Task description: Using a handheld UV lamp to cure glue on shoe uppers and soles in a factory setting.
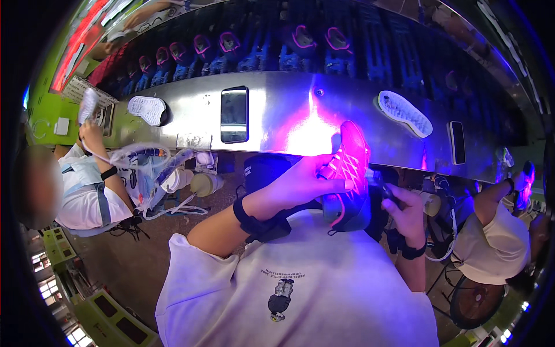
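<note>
My left hand is closed around the side of a shoe upper, which looks pink-red under purple light, with pale laces and a dark heel. It is held toe up in front of my chest, at the bench's near edge. My right hand grips a dark-handled tool, its pale end close against the shoe's right side. Whether that end touches the shoe, and what kind of tool it is, I cannot tell. A white shoe sole lies on the bench just beyond, to the right.
The metal bench bears a black phone, another sole and a second phone. Beyond runs a dark rack with several shoe uppers. Co-workers sit left and right; a hose and tubs are left.
</note>
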Action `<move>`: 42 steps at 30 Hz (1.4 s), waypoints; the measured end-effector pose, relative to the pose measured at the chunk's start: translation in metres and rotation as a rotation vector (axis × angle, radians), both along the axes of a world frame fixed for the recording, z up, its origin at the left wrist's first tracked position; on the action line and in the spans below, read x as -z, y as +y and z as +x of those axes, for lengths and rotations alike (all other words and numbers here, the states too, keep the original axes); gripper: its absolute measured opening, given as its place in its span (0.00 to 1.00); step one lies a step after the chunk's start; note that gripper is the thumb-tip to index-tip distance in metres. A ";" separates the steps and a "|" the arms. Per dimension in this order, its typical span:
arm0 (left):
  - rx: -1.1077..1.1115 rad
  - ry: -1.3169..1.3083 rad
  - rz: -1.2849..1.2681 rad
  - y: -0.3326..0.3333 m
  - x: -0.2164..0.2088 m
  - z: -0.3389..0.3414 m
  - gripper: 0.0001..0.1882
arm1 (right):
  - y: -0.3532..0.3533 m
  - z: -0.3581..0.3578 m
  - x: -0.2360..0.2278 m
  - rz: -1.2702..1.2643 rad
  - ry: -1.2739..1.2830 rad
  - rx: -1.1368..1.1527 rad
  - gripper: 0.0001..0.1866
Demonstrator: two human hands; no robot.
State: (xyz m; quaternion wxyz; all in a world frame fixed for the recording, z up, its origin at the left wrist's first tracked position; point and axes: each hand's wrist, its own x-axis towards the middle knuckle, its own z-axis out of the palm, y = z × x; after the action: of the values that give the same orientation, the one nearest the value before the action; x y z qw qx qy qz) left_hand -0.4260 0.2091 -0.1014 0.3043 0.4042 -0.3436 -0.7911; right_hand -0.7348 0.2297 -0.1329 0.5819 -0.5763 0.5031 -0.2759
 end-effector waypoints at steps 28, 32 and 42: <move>-0.325 -0.114 -0.019 -0.016 0.012 0.014 0.30 | -0.023 0.014 -0.056 -0.211 0.279 -0.091 0.19; -0.331 0.126 0.318 -0.003 0.011 0.026 0.27 | -0.040 0.031 -0.079 -0.370 0.393 -0.190 0.20; -0.365 0.504 0.683 -0.006 -0.003 0.021 0.24 | -0.069 0.027 -0.081 -0.415 0.416 -0.225 0.20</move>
State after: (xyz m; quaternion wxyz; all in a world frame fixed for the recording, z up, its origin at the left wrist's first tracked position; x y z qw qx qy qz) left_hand -0.4051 0.2033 -0.0988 0.3619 0.3301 0.0983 -0.8662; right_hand -0.7074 0.1609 -0.0518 0.3635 -0.7789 0.4772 -0.1828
